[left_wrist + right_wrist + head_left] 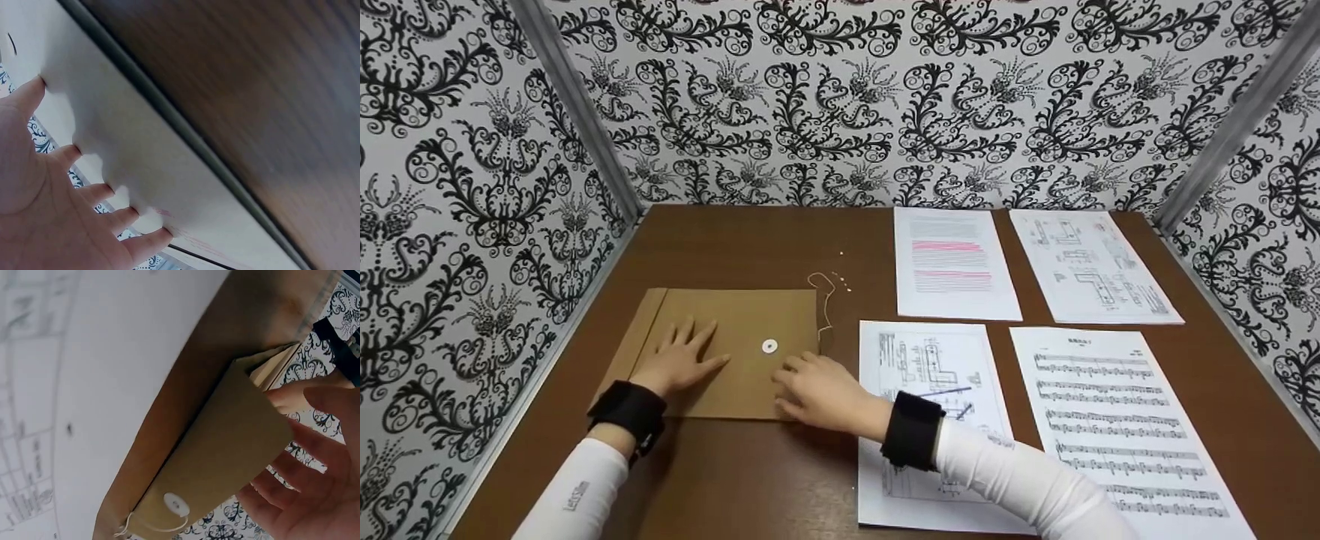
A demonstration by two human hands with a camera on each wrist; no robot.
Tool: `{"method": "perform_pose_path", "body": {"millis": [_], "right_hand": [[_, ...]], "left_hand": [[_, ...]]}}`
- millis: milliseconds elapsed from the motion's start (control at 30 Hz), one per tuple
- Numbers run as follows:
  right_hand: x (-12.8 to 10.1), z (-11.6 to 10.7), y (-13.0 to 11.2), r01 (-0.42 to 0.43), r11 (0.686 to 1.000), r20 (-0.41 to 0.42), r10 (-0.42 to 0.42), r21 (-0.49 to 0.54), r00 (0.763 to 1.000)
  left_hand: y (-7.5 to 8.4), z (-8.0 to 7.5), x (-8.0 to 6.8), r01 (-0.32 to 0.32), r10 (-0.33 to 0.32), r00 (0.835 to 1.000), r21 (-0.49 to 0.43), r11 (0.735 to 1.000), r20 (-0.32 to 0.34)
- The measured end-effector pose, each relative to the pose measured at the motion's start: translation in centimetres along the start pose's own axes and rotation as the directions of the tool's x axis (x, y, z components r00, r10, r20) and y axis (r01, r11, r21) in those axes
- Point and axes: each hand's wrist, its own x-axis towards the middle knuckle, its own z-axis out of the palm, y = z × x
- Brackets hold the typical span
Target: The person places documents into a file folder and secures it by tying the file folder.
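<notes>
A brown string-tie envelope (735, 315) lies on the table, with a white button (769, 346) near its right side. My left hand (682, 358) rests on the envelope with its fingers spread; in the left wrist view the fingertips touch the envelope's pale surface. At the lower right edge is my right hand (821, 390), its fingers slightly bent over the envelope. The right wrist view shows the envelope's flap (225, 433) with another white button (176, 504) and a string. There the right fingers touch the flap's edge, the thumb apart from them.
A thin string (830, 300) trails from the envelope's right edge, beside small white bits (844, 283). Rightward lie a highlighted text sheet (952, 292), two drawing sheets (1110, 255) (922, 337) and sheet music (1095, 390). My right forearm crosses the nearer drawing. Patterned walls (840, 97) enclose the table.
</notes>
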Motion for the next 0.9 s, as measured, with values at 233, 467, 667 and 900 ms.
{"method": "perform_pose_path", "body": {"millis": [233, 467, 667, 900], "right_hand": [[0.0, -1.0, 2.0, -0.142, 0.975, -0.112, 0.163, 0.169, 0.98], [0.0, -1.0, 4.0, -0.306, 0.888, -0.027, 0.335, 0.343, 0.942], [0.1, -0.4, 5.4, -0.395, 0.82, 0.111, 0.385, 0.415, 0.916], [0.7, -0.2, 6.1, -0.451, 0.755, 0.247, 0.378, 0.476, 0.892]], "left_hand": [[0.3, -0.3, -0.1, 0.009, -0.008, 1.0, -0.016, 1.0, 0.012], [0.4, -0.4, -0.2, 0.004, -0.004, 1.0, -0.012, 1.0, 0.014], [0.3, -0.3, -0.2, -0.001, 0.001, 1.0, -0.007, 1.0, -0.003], [0.4, -0.1, -0.1, 0.01, -0.01, 1.0, -0.006, 1.0, -0.004]]}}
